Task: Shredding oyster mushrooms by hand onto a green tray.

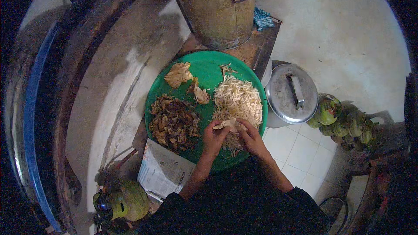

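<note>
Both my hands are over the right side of a round green tray (pixel 204 68). Between the fingertips of my left hand (pixel 214 140) and my right hand (pixel 253 138) is a pale, flat piece of meat (pixel 230 124), probably chicken. A heap of pale shredded meat (pixel 238 98) lies under and beyond it. To the left sits a pile of dark brown scraps (pixel 173 122), perhaps skin. Farther back on the tray are a large light-brown piece (pixel 179 75), a smaller torn piece (pixel 200 93) and some thin strips (pixel 227 69).
A tall metal pot (pixel 217 13) stands behind the tray on a wooden surface, near a checked cloth (pixel 263 19). A lidded aluminium pot (pixel 290 93) is at the right, beside several green gas cylinders (pixel 329 109). Another cylinder (pixel 132 200) and a printed sheet (pixel 165 166) are lower left.
</note>
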`<state>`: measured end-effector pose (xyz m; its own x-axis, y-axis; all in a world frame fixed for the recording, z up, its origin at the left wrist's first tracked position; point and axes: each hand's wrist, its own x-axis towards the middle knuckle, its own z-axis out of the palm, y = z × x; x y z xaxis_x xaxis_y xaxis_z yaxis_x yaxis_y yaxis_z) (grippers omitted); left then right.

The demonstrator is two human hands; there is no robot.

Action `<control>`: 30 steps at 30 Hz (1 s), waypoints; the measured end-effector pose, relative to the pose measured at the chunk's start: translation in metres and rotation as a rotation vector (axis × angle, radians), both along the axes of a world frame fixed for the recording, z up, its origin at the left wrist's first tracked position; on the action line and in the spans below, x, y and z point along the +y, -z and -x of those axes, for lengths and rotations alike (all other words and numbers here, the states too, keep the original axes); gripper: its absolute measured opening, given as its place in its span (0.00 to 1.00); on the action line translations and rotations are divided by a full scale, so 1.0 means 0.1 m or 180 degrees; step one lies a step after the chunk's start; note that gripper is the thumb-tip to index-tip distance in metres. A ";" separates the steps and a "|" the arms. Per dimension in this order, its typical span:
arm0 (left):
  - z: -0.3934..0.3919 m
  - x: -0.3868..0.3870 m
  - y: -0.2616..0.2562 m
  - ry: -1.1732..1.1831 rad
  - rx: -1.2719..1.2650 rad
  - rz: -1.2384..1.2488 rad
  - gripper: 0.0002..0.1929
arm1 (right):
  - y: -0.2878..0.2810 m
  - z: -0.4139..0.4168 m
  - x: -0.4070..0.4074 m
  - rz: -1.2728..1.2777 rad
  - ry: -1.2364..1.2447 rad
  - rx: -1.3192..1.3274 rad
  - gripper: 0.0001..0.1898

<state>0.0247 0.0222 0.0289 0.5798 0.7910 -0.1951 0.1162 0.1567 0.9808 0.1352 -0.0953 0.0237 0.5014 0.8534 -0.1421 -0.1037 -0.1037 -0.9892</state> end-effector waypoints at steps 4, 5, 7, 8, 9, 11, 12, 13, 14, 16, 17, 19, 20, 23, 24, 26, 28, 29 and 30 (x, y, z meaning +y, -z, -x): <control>-0.01 0.05 0.17 -0.0084 -0.0215 0.0188 0.14 | -0.04 -0.01 0.07 0.0246 0.0187 0.0355 0.18; -0.02 0.05 0.16 -0.0050 -0.0064 -0.0025 0.14 | -0.06 -0.03 0.07 0.0262 0.0188 0.0369 0.18; -0.04 0.04 0.02 -0.0024 0.0111 -0.0227 0.14 | -0.08 -0.07 0.07 0.0291 0.0111 0.0635 0.18; -0.08 0.05 -0.06 0.0065 0.0301 -0.0251 0.14 | -0.06 -0.09 0.09 0.0309 0.0120 0.0651 0.18; -0.09 0.06 -0.09 0.0155 0.0486 -0.0278 0.13 | -0.06 -0.11 0.11 0.0359 0.0146 0.0517 0.19; -0.08 0.12 0.15 0.0185 0.0304 -0.0295 0.13 | -0.05 -0.11 0.13 0.0423 0.0187 0.0388 0.19; -0.11 0.14 0.16 0.0205 0.0106 -0.0325 0.13 | -0.06 -0.13 0.12 0.0383 0.0019 0.0472 0.20; -0.12 0.16 0.17 0.0222 0.0102 -0.0312 0.13 | -0.07 -0.15 0.11 0.0340 -0.0150 0.0553 0.20; -0.12 0.19 0.16 0.0259 0.0312 -0.0197 0.12 | -0.07 -0.16 0.12 0.0350 -0.0134 0.0549 0.20; -0.12 0.20 0.15 0.0296 0.0529 -0.0087 0.12 | -0.04 -0.14 0.15 0.0312 -0.0458 0.0019 0.21; -0.13 0.20 0.18 0.0226 0.0393 -0.0235 0.12 | -0.05 -0.16 0.15 0.0309 -0.0457 0.0018 0.21; -0.16 0.22 0.08 0.0133 0.0249 -0.0404 0.11 | -0.10 -0.24 0.18 0.0552 -0.0348 -0.0135 0.22; -0.17 0.22 0.01 0.0175 0.0343 -0.0578 0.11 | -0.13 -0.27 0.20 0.0537 -0.0361 -0.0143 0.22; -0.17 0.20 -0.07 0.0148 0.0339 -0.0670 0.11 | -0.22 -0.28 0.22 0.0497 -0.0104 0.0103 0.22; -0.16 0.19 -0.08 0.0124 0.0244 -0.0581 0.12 | -0.26 -0.25 0.20 0.0355 -0.0372 0.0020 0.21; -0.15 0.16 -0.09 0.0132 0.0255 -0.0711 0.12 | -0.26 -0.22 0.17 0.0208 -0.0633 -0.0069 0.21; -0.15 0.14 -0.10 0.0121 0.0248 -0.0857 0.12 | -0.23 -0.23 0.15 0.0249 -0.0593 0.0025 0.21; -0.13 0.12 -0.07 0.0086 0.0184 -0.0772 0.13 | -0.24 -0.22 0.15 0.0237 -0.0592 0.0008 0.21; -0.13 0.12 -0.09 0.0056 0.0120 -0.0689 0.13 | -0.24 -0.21 0.16 0.0321 -0.0307 0.0011 0.21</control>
